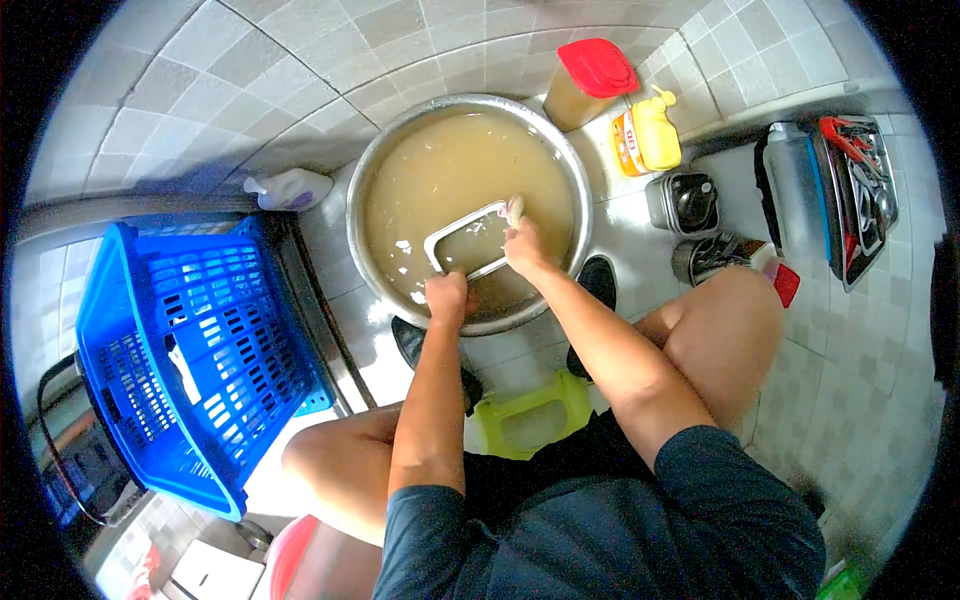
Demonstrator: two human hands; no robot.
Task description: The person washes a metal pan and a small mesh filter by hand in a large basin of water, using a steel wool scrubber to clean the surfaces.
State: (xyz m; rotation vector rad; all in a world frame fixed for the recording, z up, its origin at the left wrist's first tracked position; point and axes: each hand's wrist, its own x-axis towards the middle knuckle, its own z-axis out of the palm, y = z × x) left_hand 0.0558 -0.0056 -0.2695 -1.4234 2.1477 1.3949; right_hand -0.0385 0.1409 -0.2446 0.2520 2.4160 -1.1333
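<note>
A large round metal basin [355,225] of cloudy brown water stands on the floor in front of me. A rectangular container [459,223] lies tilted in it, its pale rim above the water and its lower part hidden by the murk. My left hand [448,298] grips the rim's near left corner. At the right side of the rim, my right hand [527,246] holds a pale scrubbing pad or cloth [514,211] against it; its exact kind is unclear. White foam bits [403,246] float on the water.
Left stands a blue perforated plastic basket [217,315], beside a white bottle [292,189]. On the right are a red-lidded pitcher [598,69], a yellow detergent jug [652,135], stacked containers [682,202], a cutlery holder [712,255] and a utensil tray [870,195]. A yellow-green stool [491,424] is below me.
</note>
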